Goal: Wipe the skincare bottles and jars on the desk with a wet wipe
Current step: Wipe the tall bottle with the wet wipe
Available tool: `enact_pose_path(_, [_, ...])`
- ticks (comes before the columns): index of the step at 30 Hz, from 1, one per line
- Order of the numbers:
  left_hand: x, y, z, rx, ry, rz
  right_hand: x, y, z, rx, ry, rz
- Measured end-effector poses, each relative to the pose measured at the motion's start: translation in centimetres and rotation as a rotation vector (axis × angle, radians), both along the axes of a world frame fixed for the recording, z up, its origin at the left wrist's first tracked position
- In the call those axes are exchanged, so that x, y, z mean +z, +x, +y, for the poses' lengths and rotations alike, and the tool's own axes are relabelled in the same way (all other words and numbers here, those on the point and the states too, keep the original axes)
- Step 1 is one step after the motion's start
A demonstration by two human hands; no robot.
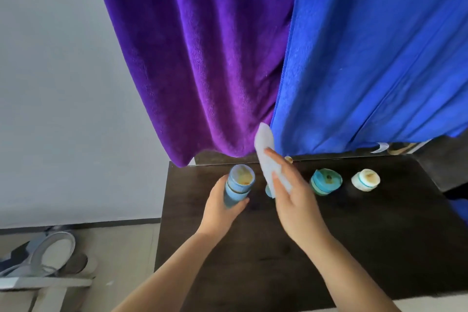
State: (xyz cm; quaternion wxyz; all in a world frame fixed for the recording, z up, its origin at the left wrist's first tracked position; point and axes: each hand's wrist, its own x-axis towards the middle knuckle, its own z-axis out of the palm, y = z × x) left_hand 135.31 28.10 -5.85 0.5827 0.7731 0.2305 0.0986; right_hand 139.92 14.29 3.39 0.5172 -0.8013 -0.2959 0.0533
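Note:
My left hand (220,204) grips a tall light-blue bottle (238,185) with a stained cap, standing at the back left of the dark desk (253,261). My right hand (293,200) holds a white wet wipe (266,149) between its fingers, raised just right of that bottle and not touching it. A small blue item (268,191) is mostly hidden behind the wipe and my right hand. Further right stand a teal jar (325,181) and a white jar (366,180), both with brownish smudges on their lids.
A purple towel (202,58) and a blue towel (367,58) hang down to the desk's back edge. A grey wall lies to the left. On the floor at the lower left sit a round grey object (53,251) and some clutter.

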Motion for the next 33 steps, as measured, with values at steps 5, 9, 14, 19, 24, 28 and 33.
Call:
enact_pose_path(5, [4.9, -1.6, -1.2, -0.144, -0.054, -0.213, 0.8, 0.0, -0.2, 0.406, -0.521, -0.397])
enact_pose_path(9, [7.3, -2.4, -0.9, -0.247, 0.009, -0.199, 4.8, 1.6, -0.4, 0.322, -0.368, -0.357])
enact_pose_path(14, [9.2, -2.9, -1.0, -0.269, 0.007, -0.191, 4.6, 1.0, 1.7, 0.276, -0.33, -0.569])
enact_pose_path(19, [9.3, -3.4, -1.6, -0.284, -0.041, -0.192, 3.3, 0.1, 1.3, 0.115, -0.031, -0.82])
enact_pose_path(24, [10.2, -2.9, -2.0, -0.319, -0.109, -0.196, 4.2, -0.7, 2.2, -0.062, 0.26, -0.392])
enact_pose_path(28, [10.9, -2.7, -1.7, -0.357, -0.181, -0.222, 5.9, -0.4, 3.4, -0.215, 0.525, 0.422])
enact_pose_path(33, [12.8, -2.7, -0.3, -0.511, -0.323, -0.2, 6.2, -0.2, 1.9, 0.032, 0.442, 0.512])
